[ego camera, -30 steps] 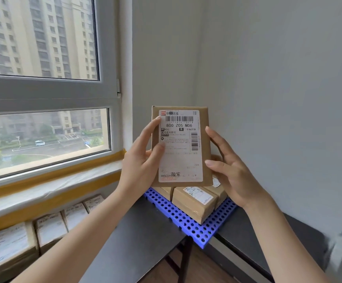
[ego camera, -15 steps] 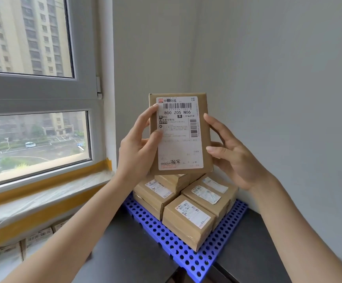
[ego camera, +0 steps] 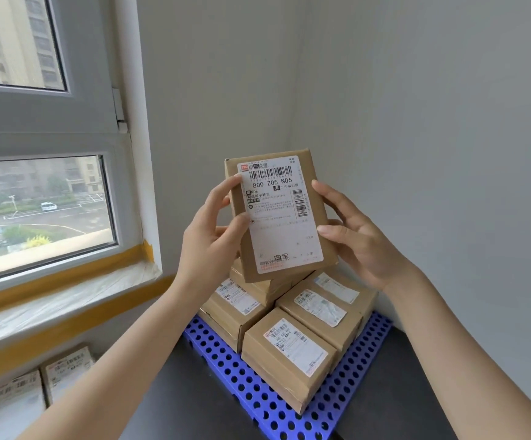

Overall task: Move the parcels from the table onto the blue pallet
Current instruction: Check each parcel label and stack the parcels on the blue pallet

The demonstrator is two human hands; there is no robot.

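Observation:
A flat brown cardboard parcel [ego camera: 281, 217] with a white shipping label facing me is held upright in the air between both hands. My left hand [ego camera: 212, 239] grips its left edge, thumb on the label. My right hand [ego camera: 358, 236] holds the right edge with fingers curled behind it. Below the parcel, the blue perforated pallet [ego camera: 226, 357] lies in the room corner with several labelled brown parcels [ego camera: 289, 354] stacked on it. More parcels [ego camera: 64, 369] lie at the lower left.
A dark tabletop [ego camera: 175, 398] runs under the pallet. A window with a yellow-taped sill [ego camera: 67, 300] is on the left. Grey walls [ego camera: 432, 122] close in behind and to the right of the pallet.
The view has swung right and down, so the pallet and its stack now show more fully. The parcel in my hands has tilted slightly to the left and stays held by both hands.

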